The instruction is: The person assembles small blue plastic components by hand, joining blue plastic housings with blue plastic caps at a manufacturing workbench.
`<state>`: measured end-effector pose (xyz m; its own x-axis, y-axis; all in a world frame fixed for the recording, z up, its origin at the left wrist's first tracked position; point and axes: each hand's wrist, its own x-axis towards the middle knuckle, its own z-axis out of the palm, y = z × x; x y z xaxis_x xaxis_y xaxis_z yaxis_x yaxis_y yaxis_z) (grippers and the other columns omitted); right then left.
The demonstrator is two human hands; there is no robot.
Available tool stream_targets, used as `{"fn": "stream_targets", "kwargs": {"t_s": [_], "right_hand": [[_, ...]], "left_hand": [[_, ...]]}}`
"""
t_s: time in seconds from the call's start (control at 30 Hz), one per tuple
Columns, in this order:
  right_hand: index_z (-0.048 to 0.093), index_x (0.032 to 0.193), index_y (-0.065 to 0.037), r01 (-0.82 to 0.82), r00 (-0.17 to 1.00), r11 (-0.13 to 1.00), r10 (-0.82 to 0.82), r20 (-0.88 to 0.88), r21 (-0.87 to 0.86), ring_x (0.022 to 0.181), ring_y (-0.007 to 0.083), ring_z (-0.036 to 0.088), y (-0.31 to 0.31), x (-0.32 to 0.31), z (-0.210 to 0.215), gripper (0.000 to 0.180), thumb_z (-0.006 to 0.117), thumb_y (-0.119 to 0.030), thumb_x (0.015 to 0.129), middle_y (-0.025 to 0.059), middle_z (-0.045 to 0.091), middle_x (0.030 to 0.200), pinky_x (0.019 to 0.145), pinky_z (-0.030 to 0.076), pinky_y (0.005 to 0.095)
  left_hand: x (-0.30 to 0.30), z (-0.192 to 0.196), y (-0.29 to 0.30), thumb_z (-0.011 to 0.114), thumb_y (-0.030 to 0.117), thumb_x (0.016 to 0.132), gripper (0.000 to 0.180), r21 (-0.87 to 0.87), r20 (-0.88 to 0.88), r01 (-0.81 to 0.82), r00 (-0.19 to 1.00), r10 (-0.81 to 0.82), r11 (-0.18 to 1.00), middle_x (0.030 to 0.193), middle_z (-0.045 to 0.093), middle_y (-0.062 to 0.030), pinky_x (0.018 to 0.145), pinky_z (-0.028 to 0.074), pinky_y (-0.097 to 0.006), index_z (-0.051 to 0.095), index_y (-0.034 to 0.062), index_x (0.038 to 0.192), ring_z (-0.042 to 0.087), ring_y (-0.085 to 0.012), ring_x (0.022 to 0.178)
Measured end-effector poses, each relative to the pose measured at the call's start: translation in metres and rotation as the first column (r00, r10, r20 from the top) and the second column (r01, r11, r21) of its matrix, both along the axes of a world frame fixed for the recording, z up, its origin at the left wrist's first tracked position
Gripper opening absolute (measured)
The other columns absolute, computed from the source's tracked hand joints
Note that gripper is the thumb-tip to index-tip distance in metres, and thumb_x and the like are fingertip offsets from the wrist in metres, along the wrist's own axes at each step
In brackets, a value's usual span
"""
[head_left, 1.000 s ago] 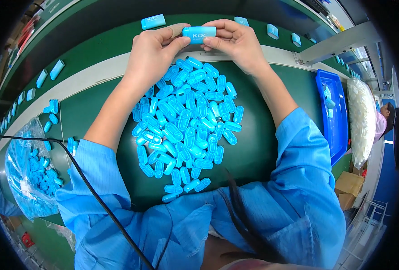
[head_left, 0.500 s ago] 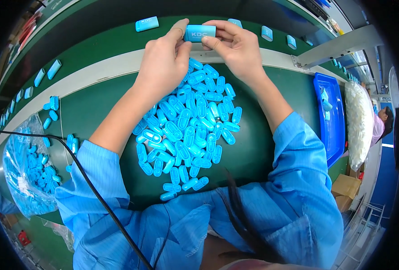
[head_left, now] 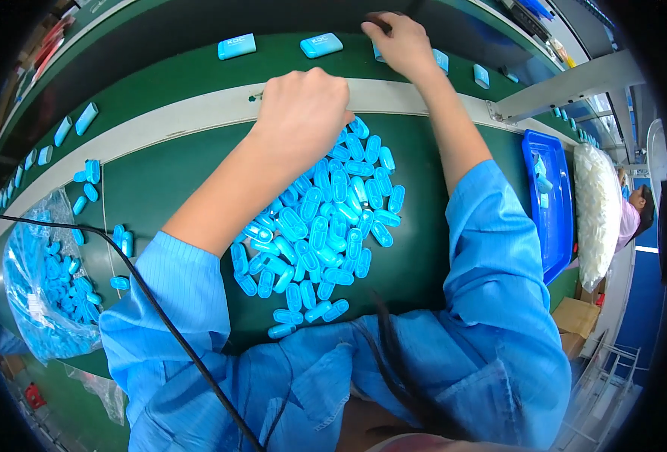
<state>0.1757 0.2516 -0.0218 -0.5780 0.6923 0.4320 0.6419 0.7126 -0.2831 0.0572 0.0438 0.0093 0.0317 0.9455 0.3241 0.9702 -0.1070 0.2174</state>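
Head view: my left hand (head_left: 303, 102) was over blue caps (head_left: 320, 226), right hand (head_left: 403, 44) by a half-hidden case (head_left: 378, 53); couldn't tell either's fingers. Printed case (head_left: 321, 45) sat left of right fingers.

Glossy bright-blue oval pieces (head_left: 318, 233): heaping loosely mid-view, facing various ways, some straying toward six o'clock; upper-left part hiding behind left hand (head_left: 303, 102). Pale-blue rounded case (head_left: 322, 45): lying at twelve o'clock, showing printed side. Similar case (head_left: 236, 47): lying at eleven o'clock.
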Motion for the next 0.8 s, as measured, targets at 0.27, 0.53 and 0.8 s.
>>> {"fn": "stream_targets", "kwargs": {"t_s": [0.27,0.53,0.8], "right_hand": [[0.063,0.106,-0.004,0.068,0.997,0.975,-0.057,0.060,-0.210,0.065,0.0149,0.057,-0.034,0.036,0.011,0.033,0.068,-0.026,0.082,0.0102,0.064,0.089,0.065,0.048,0.0272],[0.056,0.115,0.000,-0.514,0.827,0.385,-0.014,-0.562,-0.766,0.080,0.0119,0.064,-0.087,0.037,0.031,0.035,0.068,-0.013,0.084,0.0082,0.065,0.099,0.074,0.052,0.0226],[0.059,0.112,-0.001,-0.537,0.790,0.500,0.017,-0.613,-0.679,0.087,0.0146,0.065,-0.107,0.024,0.017,0.031,0.067,-0.010,0.084,0.0099,0.068,0.097,0.077,0.054,0.0264]], "left_hand": [[0.008,-0.006,0.013,0.070,0.013,0.073,0.014,-0.055,-0.091,-0.002,0.996,-0.003,0.998,0.072,0.064,-0.0171,0.066,0.054,-0.041,0.067,0.0008,0.079,0.066,-0.0346,0.076],[-0.037,-0.028,0.011,0.067,0.013,0.082,0.027,-0.039,0.883,0.064,0.469,0.005,0.997,0.087,0.069,-0.0125,0.075,0.053,-0.028,0.064,-0.0006,0.105,0.067,-0.0184,0.081],[-0.029,-0.029,0.006,0.066,0.010,0.084,0.032,0.007,0.996,0.035,0.092,-0.010,0.999,0.090,0.069,-0.0117,0.076,0.054,-0.024,0.060,-0.0046,0.112,0.066,-0.0132,0.081]]}}
